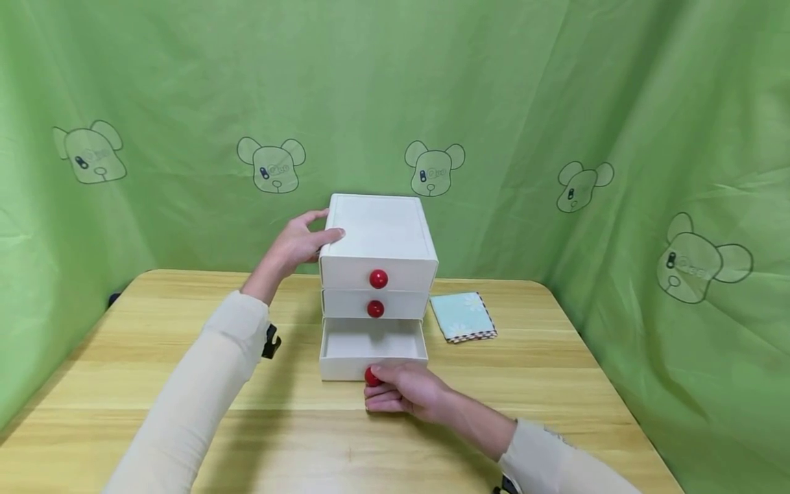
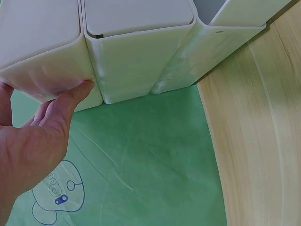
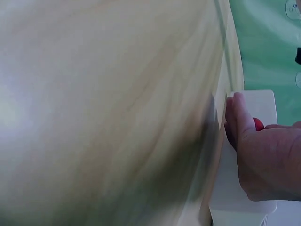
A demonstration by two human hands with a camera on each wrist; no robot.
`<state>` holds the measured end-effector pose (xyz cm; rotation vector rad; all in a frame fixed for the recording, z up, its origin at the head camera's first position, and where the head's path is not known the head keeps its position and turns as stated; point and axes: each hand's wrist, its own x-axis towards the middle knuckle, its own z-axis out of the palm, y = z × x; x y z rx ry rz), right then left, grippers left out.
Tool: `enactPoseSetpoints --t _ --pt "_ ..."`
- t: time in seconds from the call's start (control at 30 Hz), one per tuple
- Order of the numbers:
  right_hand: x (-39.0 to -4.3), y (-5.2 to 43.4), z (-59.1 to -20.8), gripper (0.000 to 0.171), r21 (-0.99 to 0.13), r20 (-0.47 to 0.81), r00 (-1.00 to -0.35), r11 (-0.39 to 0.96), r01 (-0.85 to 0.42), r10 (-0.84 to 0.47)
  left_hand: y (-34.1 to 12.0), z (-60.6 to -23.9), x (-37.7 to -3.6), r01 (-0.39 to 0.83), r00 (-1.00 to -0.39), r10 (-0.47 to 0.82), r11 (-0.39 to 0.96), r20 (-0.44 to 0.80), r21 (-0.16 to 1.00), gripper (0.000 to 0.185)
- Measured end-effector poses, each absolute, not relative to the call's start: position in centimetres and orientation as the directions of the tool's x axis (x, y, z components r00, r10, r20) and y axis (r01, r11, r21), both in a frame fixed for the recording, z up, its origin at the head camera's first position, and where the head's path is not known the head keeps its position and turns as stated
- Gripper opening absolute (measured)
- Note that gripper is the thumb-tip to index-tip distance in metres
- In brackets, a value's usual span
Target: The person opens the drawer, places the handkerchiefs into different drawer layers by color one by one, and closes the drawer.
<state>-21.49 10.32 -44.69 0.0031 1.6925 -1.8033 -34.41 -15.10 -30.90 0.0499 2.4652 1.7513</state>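
A white three-drawer box (image 1: 382, 223) with red ball knobs stands on the table. Its bottom drawer (image 1: 345, 369) is pulled out and bare inside, while the upper two are closed. My left hand (image 1: 299, 241) rests against the box's upper left side, thumb over the top edge; in the left wrist view its fingers (image 2: 70, 100) press on the side wall. At the bottom drawer, my right hand (image 1: 410, 392) pinches the red knob (image 1: 371, 376) between thumb and fingers. The right wrist view shows that knob (image 3: 258, 124) partly hidden behind the hand.
A folded light blue cloth (image 1: 464, 317) with a checked edge lies right of the box. The wooden table (image 1: 531, 370) has green curtains (image 1: 506, 89) printed with bear heads behind it and at its sides.
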Motion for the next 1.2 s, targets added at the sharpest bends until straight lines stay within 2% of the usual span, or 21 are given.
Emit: enactPoseSetpoints --t 0.67,1.2 --pt "-16.7 10.8 -45.1 0.040 -0.872 -0.467 -0.764 0.090 0.480 -0.445 -15.2 -30.9 -34.5 -0.050 -0.991 0.097 0.336 -0.087 0.941 0.079" --pt "-14.4 10.4 -45.2 0.040 -0.868 -0.472 -0.780 0.059 0.494 -0.412 -15.2 -30.8 -34.3 -0.049 -0.991 0.099 0.341 -0.088 0.939 0.079"
